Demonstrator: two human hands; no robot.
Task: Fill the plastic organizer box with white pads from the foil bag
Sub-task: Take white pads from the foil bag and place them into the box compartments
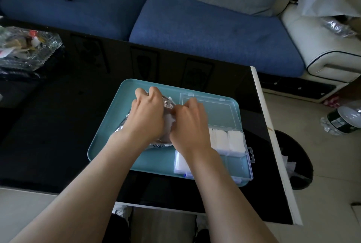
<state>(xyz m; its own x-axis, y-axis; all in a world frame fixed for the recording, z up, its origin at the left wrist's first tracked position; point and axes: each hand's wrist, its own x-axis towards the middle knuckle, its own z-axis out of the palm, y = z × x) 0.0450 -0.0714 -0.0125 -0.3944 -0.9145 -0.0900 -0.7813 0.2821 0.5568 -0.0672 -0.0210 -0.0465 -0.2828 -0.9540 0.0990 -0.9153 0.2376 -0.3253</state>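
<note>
A silver foil bag [167, 102] lies on the teal tray [109, 135], mostly hidden under my left hand [147, 114], which grips its top. My right hand [188, 123] reaches into the bag's opening, fingers closed around white pads [169, 122] that peek out between the two hands. The clear plastic organizer box [237, 161] sits open on the tray's right side, its lid [216, 112] folded back. White pads [227, 139] fill the box's upper compartments, and more lie in a lower left compartment [181, 161]. One lower right compartment shows the teal tray through it.
The tray rests on a glossy black table [58, 125] with a white right edge. A glass dish of wrappers [25, 47] stands at the far left. A blue sofa [205, 34] lies beyond, and a water bottle [340, 118] stands on the floor at right.
</note>
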